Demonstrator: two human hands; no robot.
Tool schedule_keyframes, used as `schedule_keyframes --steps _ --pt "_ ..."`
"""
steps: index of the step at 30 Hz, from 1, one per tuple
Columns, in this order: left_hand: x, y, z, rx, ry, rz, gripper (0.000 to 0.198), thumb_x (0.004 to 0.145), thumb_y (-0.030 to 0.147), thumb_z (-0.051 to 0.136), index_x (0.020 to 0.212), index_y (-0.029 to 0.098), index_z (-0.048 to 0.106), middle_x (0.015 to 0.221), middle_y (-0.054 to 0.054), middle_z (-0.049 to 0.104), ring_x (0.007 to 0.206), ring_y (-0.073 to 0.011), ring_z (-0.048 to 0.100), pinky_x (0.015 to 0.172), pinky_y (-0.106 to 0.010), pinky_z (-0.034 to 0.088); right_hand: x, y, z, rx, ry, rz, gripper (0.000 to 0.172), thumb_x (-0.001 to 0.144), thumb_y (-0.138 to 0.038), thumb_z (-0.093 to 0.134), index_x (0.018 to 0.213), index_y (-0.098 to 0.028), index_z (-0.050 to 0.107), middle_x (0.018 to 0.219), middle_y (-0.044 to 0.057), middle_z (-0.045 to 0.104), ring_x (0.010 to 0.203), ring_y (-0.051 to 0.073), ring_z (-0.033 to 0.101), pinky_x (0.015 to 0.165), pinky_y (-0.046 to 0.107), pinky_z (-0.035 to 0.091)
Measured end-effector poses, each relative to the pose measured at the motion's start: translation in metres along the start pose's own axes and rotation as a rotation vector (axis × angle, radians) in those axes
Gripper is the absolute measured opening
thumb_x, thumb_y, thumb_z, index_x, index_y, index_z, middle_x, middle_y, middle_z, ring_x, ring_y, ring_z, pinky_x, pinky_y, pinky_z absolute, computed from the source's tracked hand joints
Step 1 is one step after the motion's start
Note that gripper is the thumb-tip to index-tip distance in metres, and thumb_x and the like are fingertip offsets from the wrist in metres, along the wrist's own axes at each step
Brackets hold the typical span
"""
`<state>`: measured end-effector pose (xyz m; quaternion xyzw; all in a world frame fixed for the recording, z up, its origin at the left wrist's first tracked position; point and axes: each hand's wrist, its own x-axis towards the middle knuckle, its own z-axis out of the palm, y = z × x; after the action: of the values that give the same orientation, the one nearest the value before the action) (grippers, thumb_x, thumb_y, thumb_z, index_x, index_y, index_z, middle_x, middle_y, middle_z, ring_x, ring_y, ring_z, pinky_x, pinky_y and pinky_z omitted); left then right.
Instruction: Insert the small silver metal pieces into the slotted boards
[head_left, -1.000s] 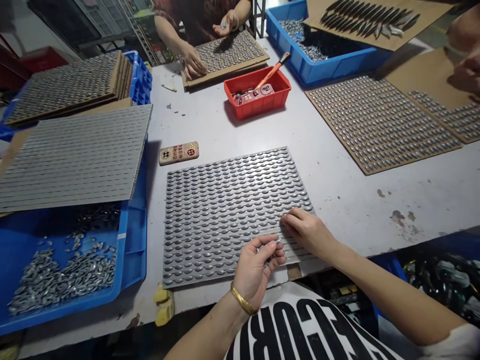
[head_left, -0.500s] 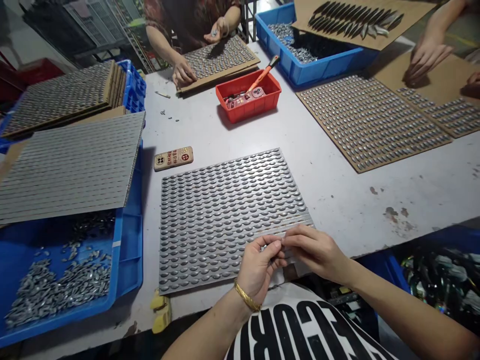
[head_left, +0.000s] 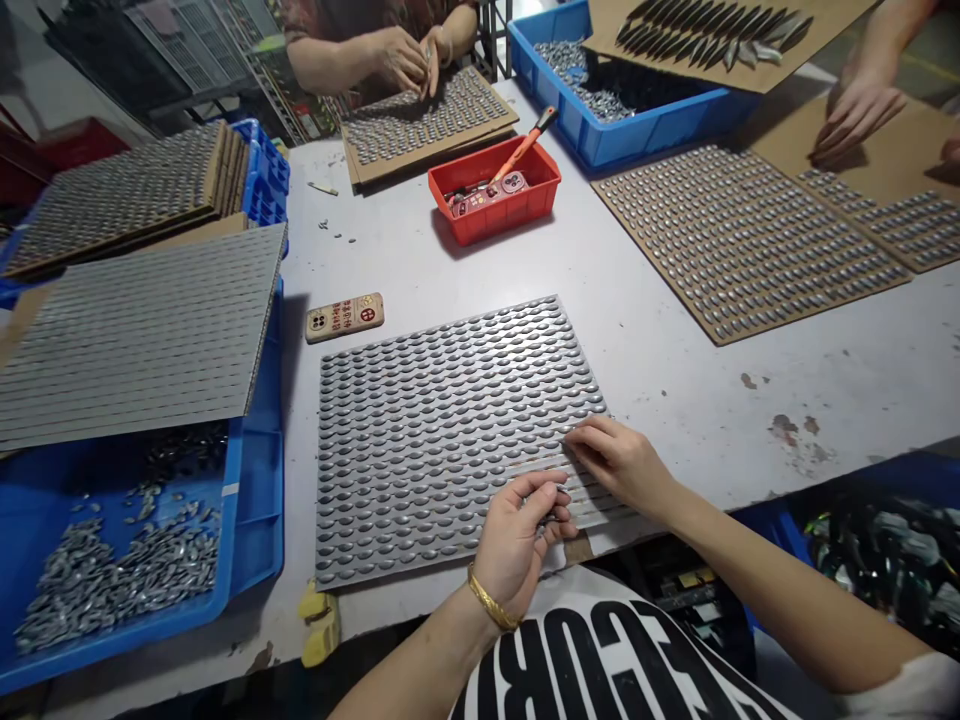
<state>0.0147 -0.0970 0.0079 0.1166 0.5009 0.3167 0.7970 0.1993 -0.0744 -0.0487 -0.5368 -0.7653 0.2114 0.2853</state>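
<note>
A grey board (head_left: 598, 508) lies on the table before me, covered in rows of small silver leaf-shaped metal pieces (head_left: 420, 430); bare strips show at its near right corner. Over that corner my left hand (head_left: 517, 530) is turned partly up, fingers curled around a few loose small metal pieces (head_left: 559, 490). My right hand (head_left: 626, 465) is closed in a pinch, fingertips down on the board at the right end of a row. Whatever sits between those fingertips is hidden.
Left, a grey ridged board (head_left: 142, 330) rests over a blue bin (head_left: 255, 510) of loose pieces. A phone-shaped case (head_left: 345, 317) and a red tray (head_left: 506, 215) lie beyond my board. Co-workers' hands (head_left: 409, 60) (head_left: 859, 115) are busy at other filled boards (head_left: 750, 240).
My right hand has moved away from my left hand, up and right onto the board. My left hand stays nearly still. The co-worker opposite has brought both hands together.
</note>
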Motion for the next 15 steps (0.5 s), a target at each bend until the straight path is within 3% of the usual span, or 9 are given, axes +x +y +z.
schedule_keyframes --steps 15 --pt "0.0044 -0.003 -0.0024 -0.032 0.066 0.008 0.025 0.07 0.02 0.075 0.092 0.012 0.067 0.08 -0.006 0.065 0.069 -0.0096 0.058 0.068 -0.023 0.052 0.0043 -0.0047 -0.0019 -0.243 -0.07 -0.018 0.018 0.091 -0.014 0.043 0.086 -0.019 0.06 0.082 0.004 0.056 0.071 0.014 0.054 0.062 0.023 0.04"
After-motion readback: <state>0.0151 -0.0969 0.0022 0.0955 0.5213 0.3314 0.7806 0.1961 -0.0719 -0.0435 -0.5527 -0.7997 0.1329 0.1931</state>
